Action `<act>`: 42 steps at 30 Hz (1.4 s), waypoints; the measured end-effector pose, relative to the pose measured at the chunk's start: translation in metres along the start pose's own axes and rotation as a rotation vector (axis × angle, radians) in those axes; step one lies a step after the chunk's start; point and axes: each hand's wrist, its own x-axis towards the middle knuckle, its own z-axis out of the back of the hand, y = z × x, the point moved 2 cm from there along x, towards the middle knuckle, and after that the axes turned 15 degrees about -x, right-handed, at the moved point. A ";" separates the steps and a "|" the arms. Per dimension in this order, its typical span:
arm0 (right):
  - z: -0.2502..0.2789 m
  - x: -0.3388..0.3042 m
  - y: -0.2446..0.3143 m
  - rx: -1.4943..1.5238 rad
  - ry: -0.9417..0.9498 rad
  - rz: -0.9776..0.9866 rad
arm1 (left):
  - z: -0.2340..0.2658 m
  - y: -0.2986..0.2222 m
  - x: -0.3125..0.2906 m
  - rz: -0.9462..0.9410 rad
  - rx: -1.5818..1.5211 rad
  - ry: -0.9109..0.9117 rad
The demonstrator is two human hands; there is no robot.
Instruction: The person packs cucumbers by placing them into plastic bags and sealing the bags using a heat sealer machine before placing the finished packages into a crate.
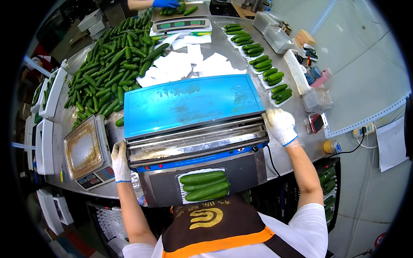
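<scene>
In front of me stands a tray wrapping machine (195,103) with a scuffed blue lid, metal rollers and a dark plate at the front. My left hand (120,162), in a white knit glove, grips its left side. At the right end, by the corner of the lid, my right hand (280,125) holds the machine, gloved the same way; some of its fingers are hidden. On the dark front plate lies a white foam tray (182,197) bearing a few green cucumbers (205,185) side by side.
A big heap of cucumbers (112,69) covers the table's far left. White sheets (172,66) lie behind the lid. Scales stand at left (84,148) and at the back (180,25), where a co-worker's blue-gloved hand (166,3) handles cucumbers. Filled trays (262,64) line the right; a cable (271,161) hangs nearby.
</scene>
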 end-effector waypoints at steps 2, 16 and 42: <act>0.005 0.002 -0.004 0.004 -0.018 -0.039 | 0.001 0.000 0.000 0.023 -0.005 -0.019; 0.017 0.134 -0.071 1.582 -0.099 -0.519 | -0.014 -0.005 0.013 -0.045 0.263 -0.029; -0.103 0.130 0.069 0.157 0.760 0.089 | -0.108 -0.005 0.082 0.127 0.740 0.228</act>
